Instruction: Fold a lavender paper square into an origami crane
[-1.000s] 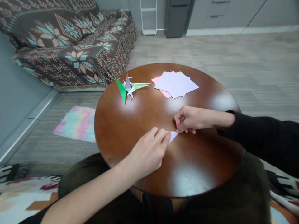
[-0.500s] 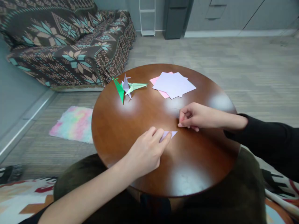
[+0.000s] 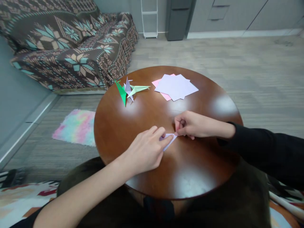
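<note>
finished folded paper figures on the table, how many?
3, clustered at the table's far left: dark green figure, lavender figure, pale green figure. They overlap, so another could be hidden.
</note>
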A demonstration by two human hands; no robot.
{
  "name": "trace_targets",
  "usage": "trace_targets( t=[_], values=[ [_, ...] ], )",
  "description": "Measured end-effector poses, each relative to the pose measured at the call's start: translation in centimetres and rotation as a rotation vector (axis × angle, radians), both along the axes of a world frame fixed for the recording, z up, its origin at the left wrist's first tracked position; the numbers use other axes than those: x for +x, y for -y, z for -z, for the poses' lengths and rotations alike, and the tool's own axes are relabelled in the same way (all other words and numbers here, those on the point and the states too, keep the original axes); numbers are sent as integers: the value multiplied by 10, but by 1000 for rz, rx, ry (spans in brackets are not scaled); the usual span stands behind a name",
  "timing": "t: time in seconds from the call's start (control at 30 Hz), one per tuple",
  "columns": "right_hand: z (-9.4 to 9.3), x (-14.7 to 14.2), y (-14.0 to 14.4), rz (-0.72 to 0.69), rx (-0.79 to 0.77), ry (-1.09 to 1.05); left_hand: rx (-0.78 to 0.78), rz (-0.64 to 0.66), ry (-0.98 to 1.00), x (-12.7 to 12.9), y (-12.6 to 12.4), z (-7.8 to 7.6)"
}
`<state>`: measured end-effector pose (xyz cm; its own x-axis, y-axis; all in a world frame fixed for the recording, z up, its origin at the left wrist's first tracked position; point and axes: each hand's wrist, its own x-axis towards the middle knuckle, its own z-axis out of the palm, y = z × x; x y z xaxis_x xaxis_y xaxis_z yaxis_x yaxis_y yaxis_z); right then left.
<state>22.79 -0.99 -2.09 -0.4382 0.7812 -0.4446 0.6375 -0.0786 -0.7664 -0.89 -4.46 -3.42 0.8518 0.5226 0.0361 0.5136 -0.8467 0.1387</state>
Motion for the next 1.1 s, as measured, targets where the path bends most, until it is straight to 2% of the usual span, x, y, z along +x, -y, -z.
trace_targets(
  t=[0.23,0.47,0.57,0.63,0.7,0.8,0.9,1.0,1.1],
  values=[
    [3,6,2,-27,-10,-47,27,50,61,-4,-8,4],
    [1,4,0,-93,24,10,-93,42,223,-6,-10,13],
    [-1,4,0,-128,46,24,-146,-20,315,-3,-13,18],
    [-3,5,2,-153,74,34,-172,-45,348,0,-17,19],
    [-6,7,5,-184,138,54,-181,-8,329,0,-22,18],
    [-7,7,13,-225,269,64,-64,59,247,0,-25,12],
    [-3,3,23,-181,331,36,59,48,235,0,-18,12],
    [2,-4,32,-66,360,68,62,47,295,-2,-5,18],
    [5,-9,35,17,325,70,90,60,339,-6,6,24]
  ],
)
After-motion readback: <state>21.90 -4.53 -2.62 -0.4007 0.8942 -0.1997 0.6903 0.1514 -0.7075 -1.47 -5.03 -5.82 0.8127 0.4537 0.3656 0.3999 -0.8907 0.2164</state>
